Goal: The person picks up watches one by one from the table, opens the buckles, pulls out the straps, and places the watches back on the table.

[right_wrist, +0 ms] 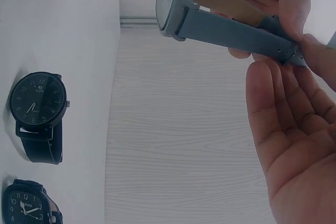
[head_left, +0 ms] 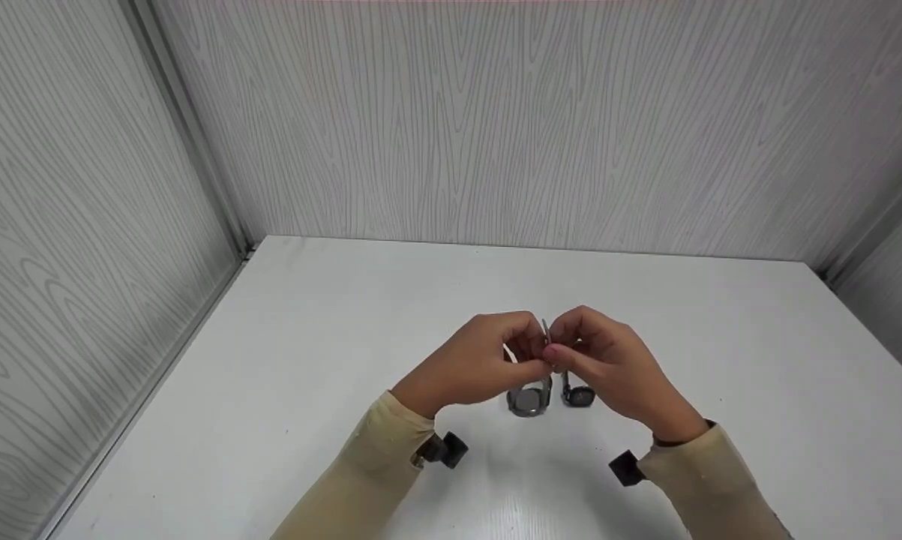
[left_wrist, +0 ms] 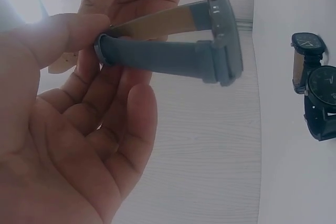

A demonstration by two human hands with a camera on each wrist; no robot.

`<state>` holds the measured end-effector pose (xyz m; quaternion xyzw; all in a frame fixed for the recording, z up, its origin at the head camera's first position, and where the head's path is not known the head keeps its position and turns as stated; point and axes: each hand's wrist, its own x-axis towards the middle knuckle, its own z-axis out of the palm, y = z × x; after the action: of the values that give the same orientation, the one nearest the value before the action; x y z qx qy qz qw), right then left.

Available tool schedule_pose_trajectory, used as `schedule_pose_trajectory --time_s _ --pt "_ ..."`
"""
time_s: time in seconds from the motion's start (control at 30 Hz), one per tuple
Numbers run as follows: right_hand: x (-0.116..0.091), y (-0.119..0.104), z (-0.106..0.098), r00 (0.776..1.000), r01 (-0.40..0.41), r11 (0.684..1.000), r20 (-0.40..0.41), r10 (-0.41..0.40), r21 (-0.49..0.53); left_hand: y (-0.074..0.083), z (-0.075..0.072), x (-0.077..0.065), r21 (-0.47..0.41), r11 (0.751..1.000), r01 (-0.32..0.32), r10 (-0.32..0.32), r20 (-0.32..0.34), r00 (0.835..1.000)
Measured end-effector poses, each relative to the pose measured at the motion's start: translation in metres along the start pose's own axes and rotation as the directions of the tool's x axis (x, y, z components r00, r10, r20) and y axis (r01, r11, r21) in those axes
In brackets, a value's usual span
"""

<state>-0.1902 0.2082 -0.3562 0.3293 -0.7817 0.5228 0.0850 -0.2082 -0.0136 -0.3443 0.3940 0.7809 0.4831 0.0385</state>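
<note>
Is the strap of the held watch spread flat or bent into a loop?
Bent into a loop: both halves of the grey strap meet by the left thumb. Buckled or not: cannot tell.

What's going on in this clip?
A person's left hand and right hand are pinching a grey watch by its strap, up off the table. The strap's ends meet between the hands; whether it is fastened can't be made out. Two dark watches, a round one and a squarish one, sit untouched on the table.
</note>
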Motion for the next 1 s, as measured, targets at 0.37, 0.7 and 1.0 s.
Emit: schedule_pose_trajectory --time_s 0.37,0.7,1.0 --pt "-0.0011 -0.0030 0.0000 0.998 0.041 0.999 -0.042 -0.041 0.001 -0.0042 0.0039 0.0009 -0.050 0.994 -0.095 0.094 -0.011 0.995" --pt "0.0012 -0.0026 0.0004 0.999 -0.005 1.000 -0.033 0.005 -0.010 -0.0023 0.0023 0.0011 -0.006 0.999 -0.034 0.033 -0.064 0.997" --pt "0.0002 -0.0005 0.0003 0.999 0.031 0.998 -0.035 -0.033 -0.046 -0.0008 0.0026 0.0016 -0.019 0.999 0.036 -0.037 -0.051 0.998"
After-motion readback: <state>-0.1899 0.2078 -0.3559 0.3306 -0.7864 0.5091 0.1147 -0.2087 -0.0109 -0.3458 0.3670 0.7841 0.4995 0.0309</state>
